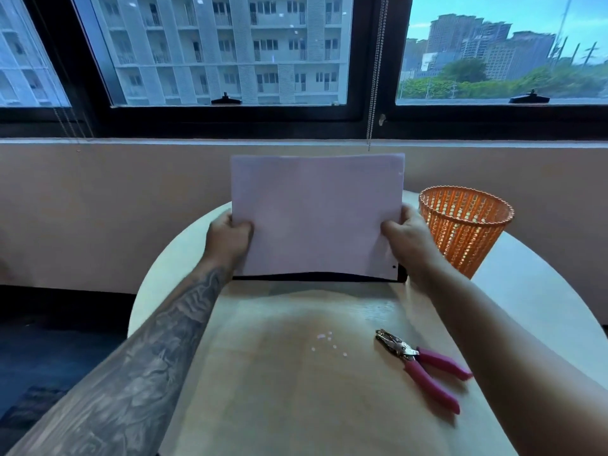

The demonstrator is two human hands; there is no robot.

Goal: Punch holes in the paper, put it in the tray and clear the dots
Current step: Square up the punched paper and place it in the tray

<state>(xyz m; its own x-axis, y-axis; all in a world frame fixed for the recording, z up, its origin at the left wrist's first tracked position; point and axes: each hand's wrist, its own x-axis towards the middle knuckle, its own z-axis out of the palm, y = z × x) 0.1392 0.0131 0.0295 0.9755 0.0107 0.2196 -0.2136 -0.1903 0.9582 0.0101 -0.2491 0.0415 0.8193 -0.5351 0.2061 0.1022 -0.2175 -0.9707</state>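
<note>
Head view, looking forward and down over my round table (543, 311); paper (317, 218) held up in landscape between both my hands, clear of the tabletop, its top edge reaching up in front of the wall below the window (230, 54). Left hand (230, 238) closed on the sheet's lower left edge, thumb across the front, fingers behind; right hand (406, 238) closed on the lower right edge in the same manner. One punched hole (394, 267) visible near the bottom right corner of the paper; further holes along that edge too faint to tell. Tray (402, 277), black, seen only as a dark strip just beneath the sheet's lower edge, the rest hidden behind the paper; whether the sheet touches it I cannot tell. Paper dots (325, 337) scattered pale on the tabletop nearer to me, between my forearms; hole punch (424, 366), metal head with pink handles, lying flat just to the right of the dots, untouched. Orange mesh basket (467, 232) standing upright on the table beside my right hand.
</note>
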